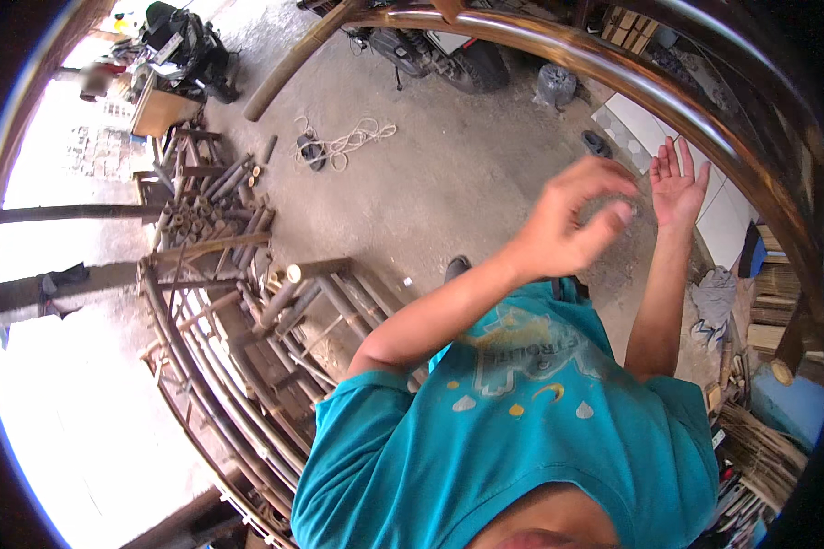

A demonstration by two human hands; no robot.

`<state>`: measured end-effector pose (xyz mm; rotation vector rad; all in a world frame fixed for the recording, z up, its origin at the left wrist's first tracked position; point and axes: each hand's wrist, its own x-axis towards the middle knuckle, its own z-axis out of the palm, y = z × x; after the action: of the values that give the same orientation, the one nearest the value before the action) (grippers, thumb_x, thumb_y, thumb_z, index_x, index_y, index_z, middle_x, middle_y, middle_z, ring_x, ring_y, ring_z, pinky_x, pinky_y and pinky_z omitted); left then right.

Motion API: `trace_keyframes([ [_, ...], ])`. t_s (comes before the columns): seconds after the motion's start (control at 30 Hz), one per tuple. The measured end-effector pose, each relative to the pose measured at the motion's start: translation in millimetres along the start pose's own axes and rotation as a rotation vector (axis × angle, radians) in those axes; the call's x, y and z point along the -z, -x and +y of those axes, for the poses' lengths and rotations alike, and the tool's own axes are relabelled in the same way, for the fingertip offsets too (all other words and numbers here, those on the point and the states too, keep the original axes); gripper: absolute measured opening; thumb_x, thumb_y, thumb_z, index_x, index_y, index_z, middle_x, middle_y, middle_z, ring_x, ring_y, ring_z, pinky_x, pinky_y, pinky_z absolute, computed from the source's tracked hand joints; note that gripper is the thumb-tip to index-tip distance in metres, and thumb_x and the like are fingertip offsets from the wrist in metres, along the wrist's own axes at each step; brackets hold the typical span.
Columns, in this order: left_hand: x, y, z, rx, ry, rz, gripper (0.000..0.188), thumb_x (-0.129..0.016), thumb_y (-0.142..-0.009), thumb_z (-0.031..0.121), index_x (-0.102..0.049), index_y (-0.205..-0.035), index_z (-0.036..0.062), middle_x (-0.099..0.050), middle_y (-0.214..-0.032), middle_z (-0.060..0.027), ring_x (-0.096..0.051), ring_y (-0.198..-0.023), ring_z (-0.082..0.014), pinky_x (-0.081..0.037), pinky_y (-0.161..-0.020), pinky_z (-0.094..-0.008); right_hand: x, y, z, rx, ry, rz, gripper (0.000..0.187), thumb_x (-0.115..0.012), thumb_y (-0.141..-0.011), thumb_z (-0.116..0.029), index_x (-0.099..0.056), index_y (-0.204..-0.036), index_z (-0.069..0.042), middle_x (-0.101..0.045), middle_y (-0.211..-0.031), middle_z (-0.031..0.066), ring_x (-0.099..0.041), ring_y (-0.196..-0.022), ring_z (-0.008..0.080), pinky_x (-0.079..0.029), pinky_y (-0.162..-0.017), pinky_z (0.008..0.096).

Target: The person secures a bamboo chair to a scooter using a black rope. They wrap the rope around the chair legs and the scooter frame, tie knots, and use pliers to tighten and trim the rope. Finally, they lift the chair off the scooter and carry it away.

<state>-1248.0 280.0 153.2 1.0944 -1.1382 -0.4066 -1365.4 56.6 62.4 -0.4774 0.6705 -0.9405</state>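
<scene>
My left hand is raised in front of my chest, fingers curled forward and thumb apart from them. The gap between thumb and fingers shows nothing held, though the fingertips are slightly blurred. Just to its right, my right hand is lifted with the palm showing and the fingers spread. No object lies in that palm, and the two hands do not touch. A glossy brown pole arches across the upper right, nearest to my right hand in the picture.
Bamboo frames and cut bamboo pieces stand at left. A pale rope lies on the concrete floor beside a sandal. Motorcycles are parked at the back. Bundled sticks sit at lower right.
</scene>
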Motion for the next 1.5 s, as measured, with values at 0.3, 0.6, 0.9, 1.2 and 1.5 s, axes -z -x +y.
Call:
trace_keyframes([
  [0.3, 288.2, -77.3, -167.3, 0.168, -0.38, 0.392, 0.027, -0.06, -0.091, 0.018, -0.06, -0.107, -0.0039, -0.065, -0.102, -0.0187, -0.065, -0.09, -0.0256, -0.051, -0.079, -0.034, -147.7, -12.0, 85.6, 0.352, -0.261, 0.163, 0.099, -0.037, -0.072, -0.087, -0.056, -0.123, -0.004, -0.048, -0.133, 0.0189, -0.042, -0.126, 0.0322, -0.026, -0.109, 0.0507],
  [0.6, 458.1, -262.6, -367.4, -0.073, -1.019, -0.099, 0.032, -0.052, -0.083, 0.005, -0.06, -0.114, 0.0019, -0.057, -0.117, -0.024, -0.052, -0.111, -0.0436, -0.045, -0.092, -0.0462, -202.2, -72.5, 148.9, 0.936, -0.167, 0.275, 0.099, -0.04, -0.073, -0.085, -0.034, -0.145, -0.017, -0.04, -0.144, 0.0118, -0.042, -0.13, 0.0347, -0.03, -0.112, 0.0507],
  [0.9, 497.4, -335.3, -501.8, -0.23, -1.121, -0.406, 0.036, -0.057, -0.079, 0.008, -0.06, -0.115, 0.006, -0.056, -0.121, -0.0226, -0.048, -0.116, -0.0423, -0.042, -0.097, -0.047, -240.2, -122.4, 204.5, 1.097, -0.054, 0.491, 0.091, -0.04, -0.078, -0.08, -0.031, -0.145, -0.02, -0.035, -0.147, 0.0106, -0.038, -0.131, 0.0385, -0.029, -0.111, 0.0563],
  [1.2, 488.4, -359.1, -541.2, -0.031, -1.178, -0.4, 0.036, -0.058, -0.08, 0.01, -0.059, -0.116, 0.0045, -0.055, -0.122, -0.0233, -0.048, -0.117, -0.0423, -0.041, -0.098, -0.047, -260.9, -124.4, 211.0, 1.068, -0.025, 0.595, 0.084, -0.039, -0.085, -0.072, -0.036, -0.142, -0.009, -0.04, -0.144, 0.0121, -0.04, -0.13, 0.0341, -0.031, -0.11, 0.0537],
  [1.5, 482.8, -349.5, -555.4, 0.112, -1.179, -0.42, 0.037, -0.059, -0.081, 0.011, -0.058, -0.117, 0.003, -0.055, -0.122, -0.024, -0.048, -0.117, -0.0423, -0.04, -0.099, -0.047, -252.8, -105.1, 213.2, 1.039, -0.089, 0.668, 0.077, -0.05, -0.082, -0.059, -0.039, -0.14, -0.01, -0.04, -0.143, 0.0153, -0.04, -0.13, 0.0369, -0.032, -0.109, 0.0563],
])
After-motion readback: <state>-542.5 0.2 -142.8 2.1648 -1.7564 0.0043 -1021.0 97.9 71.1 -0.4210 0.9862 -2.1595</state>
